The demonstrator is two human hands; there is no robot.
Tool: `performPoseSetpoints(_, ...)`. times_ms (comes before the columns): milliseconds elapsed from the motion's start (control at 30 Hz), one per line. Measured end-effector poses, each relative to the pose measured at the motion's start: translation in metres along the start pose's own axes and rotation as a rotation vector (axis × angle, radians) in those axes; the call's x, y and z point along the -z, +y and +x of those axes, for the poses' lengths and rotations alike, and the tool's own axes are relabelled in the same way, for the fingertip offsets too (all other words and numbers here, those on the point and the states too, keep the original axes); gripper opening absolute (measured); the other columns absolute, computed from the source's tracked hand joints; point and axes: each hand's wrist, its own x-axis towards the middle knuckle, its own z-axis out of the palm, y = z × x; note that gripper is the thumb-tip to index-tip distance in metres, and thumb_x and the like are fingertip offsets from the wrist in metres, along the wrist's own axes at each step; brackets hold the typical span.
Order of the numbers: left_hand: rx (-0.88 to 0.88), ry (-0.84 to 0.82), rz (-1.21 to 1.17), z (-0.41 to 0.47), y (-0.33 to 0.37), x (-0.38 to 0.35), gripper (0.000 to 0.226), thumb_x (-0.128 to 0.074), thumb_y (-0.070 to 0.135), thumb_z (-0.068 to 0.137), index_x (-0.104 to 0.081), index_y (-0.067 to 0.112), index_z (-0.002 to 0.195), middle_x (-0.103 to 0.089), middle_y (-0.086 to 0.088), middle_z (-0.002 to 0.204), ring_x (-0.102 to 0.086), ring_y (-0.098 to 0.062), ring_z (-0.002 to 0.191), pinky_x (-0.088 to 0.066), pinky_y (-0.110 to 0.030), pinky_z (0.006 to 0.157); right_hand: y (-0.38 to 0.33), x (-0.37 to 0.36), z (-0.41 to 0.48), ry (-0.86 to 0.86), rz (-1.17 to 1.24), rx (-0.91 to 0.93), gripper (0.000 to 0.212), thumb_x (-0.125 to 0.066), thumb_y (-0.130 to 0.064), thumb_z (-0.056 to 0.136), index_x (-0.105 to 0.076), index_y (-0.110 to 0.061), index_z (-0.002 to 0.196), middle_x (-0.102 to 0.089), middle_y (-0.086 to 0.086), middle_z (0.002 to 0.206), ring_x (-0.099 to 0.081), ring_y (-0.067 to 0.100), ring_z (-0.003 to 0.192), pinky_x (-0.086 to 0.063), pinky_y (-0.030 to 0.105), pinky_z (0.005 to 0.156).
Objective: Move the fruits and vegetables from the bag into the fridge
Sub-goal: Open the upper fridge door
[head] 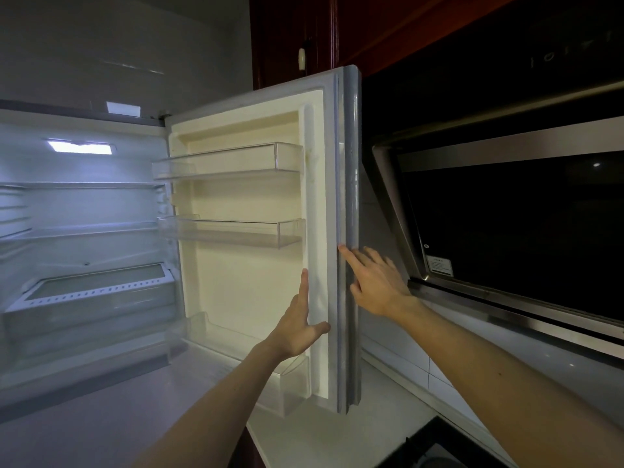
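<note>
The fridge (81,211) stands open on the left, lit inside, with bare glass shelves and a clear drawer (94,298) low down. Its door (250,265) is swung wide to the right and carries three clear door bins. My left hand (300,327) lies flat against the door's inner edge, fingers up and thumb spread. My right hand (374,282) rests on the door's outer grey edge, fingers apart, with one fingertip on the seal. Neither hand holds anything. No bag, fruit or vegetable is in view.
A slanted black and steel range hood (506,231) hangs close to the right of the door. Dark red cabinets (297,35) are above. A white counter (337,434) lies below the door, with a dark hob corner (435,447) at the bottom.
</note>
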Motion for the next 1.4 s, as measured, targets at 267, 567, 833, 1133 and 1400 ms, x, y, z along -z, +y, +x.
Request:
performPoseSetpoints(267, 0.058, -0.027, 0.017, -0.002, 0.005, 0.005, 0.098, -0.061, 0.026, 0.09, 0.018, 0.033, 0.147, 0.007, 0.01, 0.16, -0.012, -0.024, 0.147, -0.02, -0.044, 0.118, 0.002, 0.0, -0.004, -0.065, -0.083, -0.008, 0.087, -0.051, -0.03, 0.094, 0.016, -0.034, 0.15, -0.009, 0.001, 0.161, -0.007, 0.028, 0.148, -0.012, 0.055, 0.118)
performPoseSetpoints(567, 0.242, -0.153, 0.023, -0.024, 0.009, 0.011, 0.081, -0.051, 0.04, 0.094, 0.005, 0.031, 0.151, -0.005, 0.003, 0.161, -0.011, -0.026, 0.147, -0.016, -0.049, 0.119, -0.007, 0.02, -0.004, -0.188, -0.189, -0.072, 0.094, -0.057, -0.03, 0.091, 0.017, -0.038, 0.149, -0.005, -0.002, 0.162, -0.001, 0.033, 0.148, -0.005, 0.063, 0.115)
performPoseSetpoints(833, 0.281, -0.213, 0.298, -0.062, 0.008, 0.035, 0.071, -0.045, 0.046, 0.094, -0.01, 0.023, 0.151, -0.028, -0.012, 0.149, -0.036, -0.03, 0.133, -0.029, -0.042, 0.111, -0.024, 0.028, -0.025, -0.248, -0.101, -0.209, 0.071, -0.049, -0.03, 0.093, -0.009, -0.025, 0.151, -0.032, 0.013, 0.149, -0.025, 0.035, 0.138, -0.028, 0.056, 0.109)
performPoseSetpoints(1133, 0.197, -0.208, 0.584, -0.096, 0.008, 0.049, 0.072, -0.042, 0.056, 0.091, -0.017, 0.019, 0.148, -0.035, -0.013, 0.141, -0.043, -0.033, 0.124, -0.037, -0.049, 0.103, -0.039, 0.03, -0.09, -0.27, -0.164, -0.291, 0.056, -0.043, -0.037, 0.094, -0.027, -0.016, 0.143, -0.037, 0.015, 0.14, -0.038, 0.033, 0.126, -0.04, 0.047, 0.097)
performPoseSetpoints(1400, 0.178, -0.316, 0.574, -0.131, 0.02, 0.035, 0.077, -0.038, 0.064, 0.088, -0.019, 0.019, 0.147, -0.035, -0.015, 0.144, -0.04, -0.035, 0.128, -0.036, -0.049, 0.104, -0.059, 0.044, -0.17, -0.331, -0.202, -0.372, 0.06, -0.036, -0.044, 0.096, -0.02, -0.017, 0.147, -0.029, 0.013, 0.146, -0.033, 0.033, 0.128, -0.038, 0.049, 0.097)
